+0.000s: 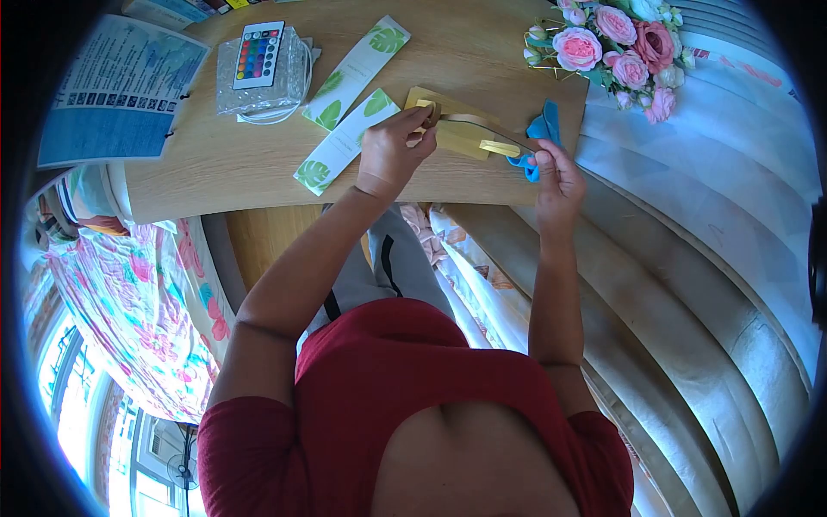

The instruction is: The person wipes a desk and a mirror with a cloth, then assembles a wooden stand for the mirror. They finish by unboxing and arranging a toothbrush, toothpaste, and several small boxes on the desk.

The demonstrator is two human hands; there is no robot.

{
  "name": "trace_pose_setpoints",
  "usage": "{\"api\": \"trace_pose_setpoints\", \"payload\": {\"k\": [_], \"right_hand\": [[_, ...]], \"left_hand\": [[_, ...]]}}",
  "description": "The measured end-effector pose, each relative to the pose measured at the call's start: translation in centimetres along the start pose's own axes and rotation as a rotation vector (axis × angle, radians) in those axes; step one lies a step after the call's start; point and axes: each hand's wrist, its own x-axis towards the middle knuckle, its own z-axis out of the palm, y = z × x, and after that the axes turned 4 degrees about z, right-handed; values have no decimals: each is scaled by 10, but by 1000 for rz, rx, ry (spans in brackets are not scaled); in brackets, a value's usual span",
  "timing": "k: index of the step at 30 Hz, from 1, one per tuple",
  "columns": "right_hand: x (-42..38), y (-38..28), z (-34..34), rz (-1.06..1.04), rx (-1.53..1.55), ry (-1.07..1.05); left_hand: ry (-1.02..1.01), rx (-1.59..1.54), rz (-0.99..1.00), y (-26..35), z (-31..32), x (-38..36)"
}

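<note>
A thin tan strip (482,121) stretches in a slight arch between my two hands, above the desk. My left hand (393,148) pinches its left end, fingertips closed. The right end is pinched between the thumb and fingers of my right hand (560,183). Below the strip lies a flat yellow-tan rectangular piece (461,136) on the desk. A small bright yellow oblong piece (500,149) sits by its right end. Close to my right fingertips is a blue object (544,125), partly hidden by that hand.
Two white boxes with green leaf prints, an upper one (362,69) and a lower one (345,145), lie on the wooden desk (207,185). A remote control (258,55) rests on a bubble-wrapped item (228,84). Printed sheets (121,95) are at left, pink flowers (616,47) at right.
</note>
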Motion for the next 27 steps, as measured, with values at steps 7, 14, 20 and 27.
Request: {"api": "trace_pose_setpoints", "payload": {"k": [7,14,20,27], "right_hand": [[-4,-1,0,-36,4,-11],[-7,2,-1,-62,27,34],[-4,2,-1,-39,18,61],[-1,6,-2,-23,-46,51]], "left_hand": [[8,-19,-8,0,1,-1],[37,-1,-1,0,5,-2],[47,5,-15,3,4,-2],[72,7,-4,2,6,-3]]}}
